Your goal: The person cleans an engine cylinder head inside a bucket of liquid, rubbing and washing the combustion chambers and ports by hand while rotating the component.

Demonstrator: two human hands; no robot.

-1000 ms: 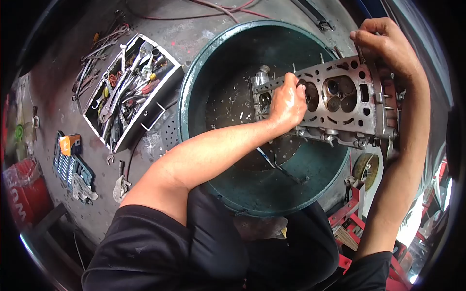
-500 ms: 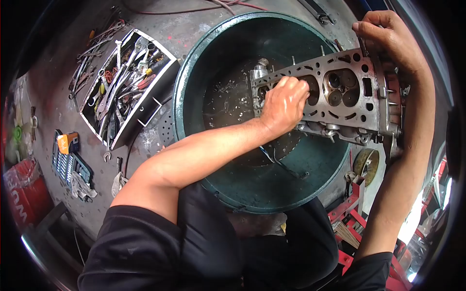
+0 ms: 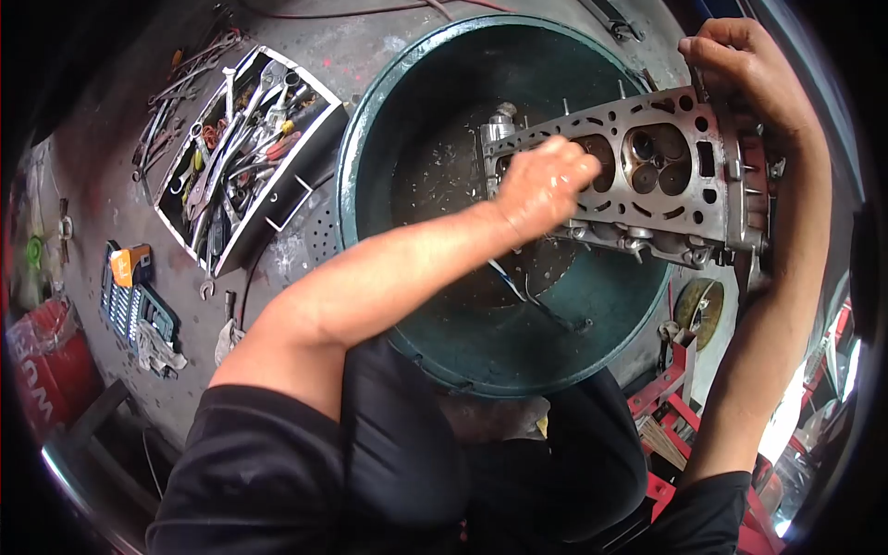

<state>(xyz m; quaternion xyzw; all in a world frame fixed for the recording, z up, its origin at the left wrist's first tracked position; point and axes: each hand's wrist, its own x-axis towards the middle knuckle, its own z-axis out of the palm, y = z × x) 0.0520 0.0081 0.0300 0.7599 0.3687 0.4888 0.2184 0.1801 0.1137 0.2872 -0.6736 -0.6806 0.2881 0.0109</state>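
Observation:
A grey metal cylinder head (image 3: 623, 176) lies tilted over a dark green tub, its flat face with the valve chambers turned toward me. My right hand (image 3: 740, 69) grips its far right end from above, the fingers curled and partly hidden. Closed in a fist, my wet left hand (image 3: 548, 190) rests on the flat face near the middle chambers. Whatever may be in those fingers is hidden. Dirty water (image 3: 435, 213) fills the bottom of the tub. A cylindrical metal part (image 3: 499, 128) stands by the cylinder head's left end.
The tub's rim (image 3: 347, 176) rises in front of my knees. Inside lies a thin, bent dark item (image 3: 550, 314). A white-edged toolbox (image 3: 324, 97) full of wrenches stands left, near a blue tool case (image 3: 125, 301) and a red container (image 3: 55, 370). A red metal frame (image 3: 671, 379) is at right.
The whole view has shifted slightly. My left hand has moved a little over the face of the cylinder head and is blurred now. My right hand keeps its grip.

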